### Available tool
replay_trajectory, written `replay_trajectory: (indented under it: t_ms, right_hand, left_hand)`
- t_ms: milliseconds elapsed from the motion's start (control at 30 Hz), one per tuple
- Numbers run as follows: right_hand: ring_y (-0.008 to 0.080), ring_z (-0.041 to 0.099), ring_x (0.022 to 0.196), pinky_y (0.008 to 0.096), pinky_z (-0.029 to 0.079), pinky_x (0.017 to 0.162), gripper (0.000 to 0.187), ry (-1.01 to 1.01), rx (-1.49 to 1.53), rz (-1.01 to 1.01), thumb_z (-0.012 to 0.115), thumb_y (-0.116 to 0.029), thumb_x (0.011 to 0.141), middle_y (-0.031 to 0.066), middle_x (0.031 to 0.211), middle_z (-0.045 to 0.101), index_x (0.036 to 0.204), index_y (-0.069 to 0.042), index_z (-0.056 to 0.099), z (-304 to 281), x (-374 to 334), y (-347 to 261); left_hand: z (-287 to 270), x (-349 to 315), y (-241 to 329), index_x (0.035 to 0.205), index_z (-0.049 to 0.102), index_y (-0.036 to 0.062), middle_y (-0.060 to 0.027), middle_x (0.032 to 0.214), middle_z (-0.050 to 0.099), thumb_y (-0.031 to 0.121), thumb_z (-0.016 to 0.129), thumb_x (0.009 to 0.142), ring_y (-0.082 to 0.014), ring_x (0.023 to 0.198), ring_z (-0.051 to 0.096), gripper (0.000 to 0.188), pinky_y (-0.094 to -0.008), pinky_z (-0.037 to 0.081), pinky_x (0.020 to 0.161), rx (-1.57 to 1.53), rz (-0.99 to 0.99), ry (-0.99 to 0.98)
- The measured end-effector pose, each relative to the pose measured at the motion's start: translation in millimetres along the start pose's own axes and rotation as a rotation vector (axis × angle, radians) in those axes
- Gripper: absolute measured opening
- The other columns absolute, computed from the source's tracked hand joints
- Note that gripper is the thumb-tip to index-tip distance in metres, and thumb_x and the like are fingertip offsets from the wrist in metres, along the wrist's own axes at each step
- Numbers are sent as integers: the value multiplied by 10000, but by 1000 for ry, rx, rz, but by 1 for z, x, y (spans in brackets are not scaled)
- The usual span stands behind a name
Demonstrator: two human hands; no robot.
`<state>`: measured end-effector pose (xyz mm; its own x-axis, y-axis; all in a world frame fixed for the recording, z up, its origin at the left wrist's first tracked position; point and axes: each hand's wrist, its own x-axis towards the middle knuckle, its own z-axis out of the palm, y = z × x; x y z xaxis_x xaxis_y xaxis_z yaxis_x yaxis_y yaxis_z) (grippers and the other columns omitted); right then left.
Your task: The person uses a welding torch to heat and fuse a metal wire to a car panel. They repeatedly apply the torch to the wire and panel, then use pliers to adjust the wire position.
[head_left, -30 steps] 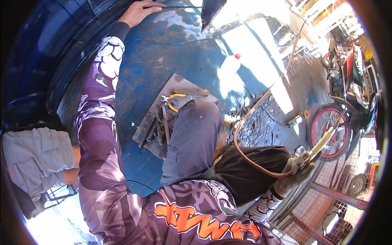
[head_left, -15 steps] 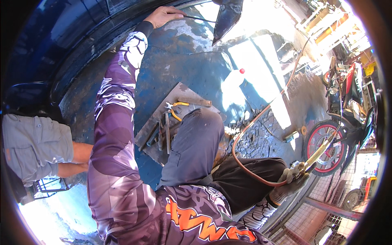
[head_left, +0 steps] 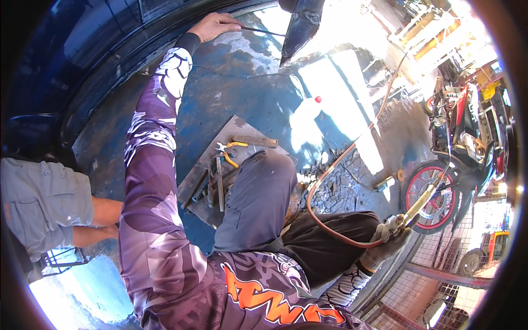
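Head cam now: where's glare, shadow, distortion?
Head view: sunlight washes out the white, red-capped jug; head view: the glossy, dark-blue curved panel is mostly in shadow; head view: fisheye leaves black corners; head view: bare left hand and thin dark rod are readable.

On the board [head_left: 228,132] we see a bar [head_left: 254,141] along the far right edge, pliers [head_left: 229,160] just left, and a rod [head_left: 220,184] toward the near corner; beyond the right corner, a bottle [head_left: 307,111].
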<state>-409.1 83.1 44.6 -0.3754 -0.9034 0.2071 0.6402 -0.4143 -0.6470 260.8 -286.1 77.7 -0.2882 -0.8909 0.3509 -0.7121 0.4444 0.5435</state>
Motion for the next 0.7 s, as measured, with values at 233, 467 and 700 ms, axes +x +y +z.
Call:
replay_trajectory:
  t_ms: [233, 467, 700]
  right_hand:
    - [96, 406, 480, 229, 368, 385, 521, -63, -36, 11, 564, -341, 1088, 139, 1012, 636, 1431, 37, 462, -5, -3, -6]
    - [109, 396, 458, 254, 344, 411, 553, -39, 30, 19, 563, -368, 1085, 112, 866, 573, 1353, 112, 500, -3, -2, -8]
    - [107, 397, 449, 252, 321, 414, 564, -63, 31, 52, 560, -390, 1085, 100, 837, 569, 1331, 115, 517, -2, -1, -8]
  left_hand:
    - [19, 37, -21, 1152, 815, 129, -31, 1137, 737, 309, 706, 1009, -204, 1101, 666, 255, -329, 498, 1009, -140, 59, -24]
    - [23, 47, -35, 1154, 807, 104, -33, 1137, 736, 288, 707, 1008, -207, 1094, 673, 255, -318, 502, 999, -113, 105, -25]
    - [6, 6, -4, 1162, 799, 94, -37, 1124, 723, 251, 704, 1010, -208, 1066, 674, 239, -320, 507, 978, 0, 96, 55]
